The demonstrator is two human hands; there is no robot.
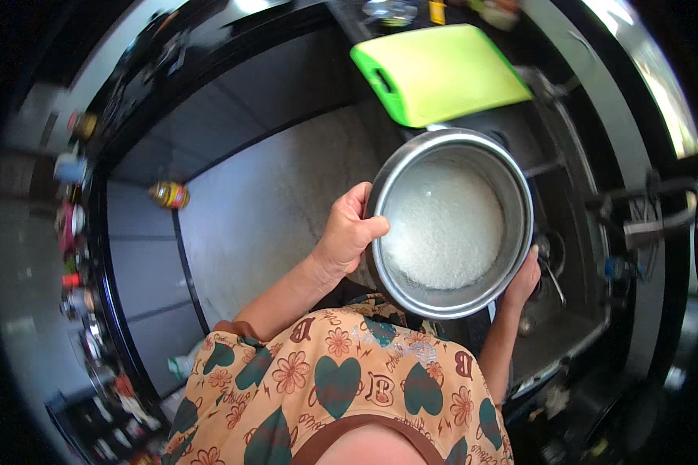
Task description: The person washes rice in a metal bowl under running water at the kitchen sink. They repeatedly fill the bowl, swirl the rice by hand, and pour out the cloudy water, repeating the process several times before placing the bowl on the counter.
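Observation:
Between my two hands is a round metal pot (517,182), held up in front of my body near the sink's edge. Inside it lie white grains that look like rice (442,240), under cloudy water. My left hand (347,231) grips the pot's left rim, thumb over the edge and fingers behind the wall. On the lower right side, my right hand (524,277) holds the pot's outer wall; most of its fingers are hidden behind the metal.
A dark double sink (574,325) runs along the right, with a metal utensil (554,283) in its basin. Beyond the pot lies a green cutting board (450,74). A yellow jar (169,194) stands on the left by dark cabinets (240,93). Crowded shelves line the far left.

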